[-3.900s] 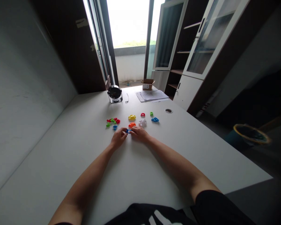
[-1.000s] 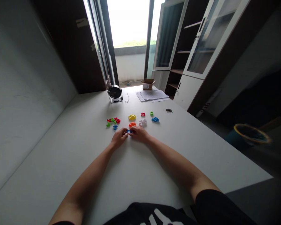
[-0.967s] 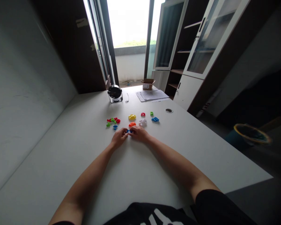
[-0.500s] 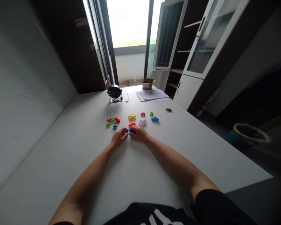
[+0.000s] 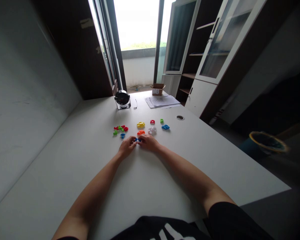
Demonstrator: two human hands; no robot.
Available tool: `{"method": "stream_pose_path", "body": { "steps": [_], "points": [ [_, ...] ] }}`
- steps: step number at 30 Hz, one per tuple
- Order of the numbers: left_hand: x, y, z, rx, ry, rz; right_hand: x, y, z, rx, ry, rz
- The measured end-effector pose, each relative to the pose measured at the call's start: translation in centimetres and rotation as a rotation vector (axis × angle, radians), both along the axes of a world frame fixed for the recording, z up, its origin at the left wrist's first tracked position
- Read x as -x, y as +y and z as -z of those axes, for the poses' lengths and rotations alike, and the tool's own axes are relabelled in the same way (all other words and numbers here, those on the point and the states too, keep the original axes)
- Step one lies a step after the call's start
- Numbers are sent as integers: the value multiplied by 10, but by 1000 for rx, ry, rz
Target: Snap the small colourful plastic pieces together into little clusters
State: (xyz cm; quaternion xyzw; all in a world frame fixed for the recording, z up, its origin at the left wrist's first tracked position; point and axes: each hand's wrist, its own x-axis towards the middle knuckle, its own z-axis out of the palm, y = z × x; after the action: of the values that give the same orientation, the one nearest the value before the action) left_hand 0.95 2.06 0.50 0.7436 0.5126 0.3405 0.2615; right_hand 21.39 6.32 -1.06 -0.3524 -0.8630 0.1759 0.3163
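Clamping a blue plastic piece (image 5: 138,140), left hand (image 5: 127,147) and right hand (image 5: 149,143) mostly hide it.

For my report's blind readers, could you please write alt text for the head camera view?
A person's left hand and right hand hold a small blue plastic piece at a white table, with red, green, yellow and orange pieces scattered just beyond.

Plastic pieces (image 5: 141,132) on a desk (image 5: 52,173)
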Motion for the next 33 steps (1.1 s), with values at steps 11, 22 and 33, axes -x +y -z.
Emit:
{"method": "stream_pose_path", "body": {
  "steps": [11, 22, 33],
  "points": [
    [-1, 0, -1, 9, 3, 0, -1, 0, 0, 14, -15, 12],
    [-1, 1, 2, 0, 7, -21, 0, -2, -3, 7, -32, 28],
    [0, 0, 0, 14, 17, -13, 0, -1, -2, -1, -16, 16]
  ]
}}
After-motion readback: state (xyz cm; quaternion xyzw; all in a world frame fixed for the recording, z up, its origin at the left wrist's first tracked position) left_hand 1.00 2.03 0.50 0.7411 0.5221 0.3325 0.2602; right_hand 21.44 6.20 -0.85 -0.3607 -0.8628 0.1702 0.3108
